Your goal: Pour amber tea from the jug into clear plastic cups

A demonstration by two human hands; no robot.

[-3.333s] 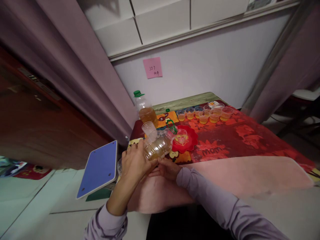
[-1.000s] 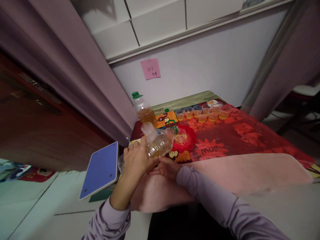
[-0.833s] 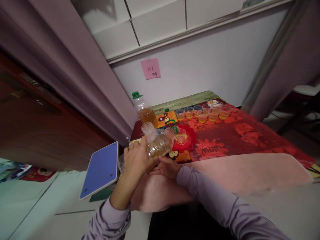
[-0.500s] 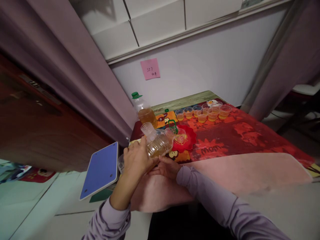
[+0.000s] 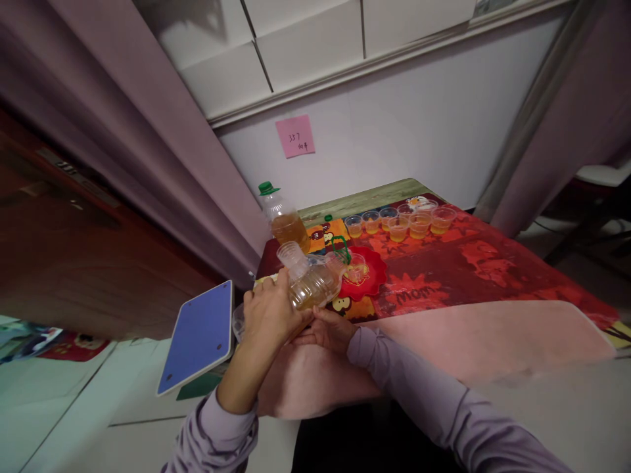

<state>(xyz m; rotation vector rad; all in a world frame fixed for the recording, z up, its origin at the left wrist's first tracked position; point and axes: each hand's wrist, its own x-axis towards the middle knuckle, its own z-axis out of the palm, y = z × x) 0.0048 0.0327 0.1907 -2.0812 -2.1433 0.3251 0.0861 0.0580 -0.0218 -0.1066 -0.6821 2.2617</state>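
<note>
A clear plastic bottle (image 5: 315, 284) of amber liquid lies tilted almost on its side, its neck with a green carry handle (image 5: 340, 246) pointing right. My left hand (image 5: 271, 309) is closed around its lower body from above. Under the bottle, the fingers of my right hand (image 5: 328, 328) press against it near my left thumb. At the bottle's mouth a small clear cup (image 5: 357, 268) sits on a scalloped red plate (image 5: 377, 279); some liquid seems to be in it. Just behind the bottle is a stack of clear cups (image 5: 290, 253).
A larger bottle (image 5: 288, 226) with a green cap stands at the back left. Several cups of amber liquid (image 5: 419, 225) are grouped at the back right. A green cap (image 5: 328, 218) lies near the wall. A blue board (image 5: 200, 335) borders the table's left side.
</note>
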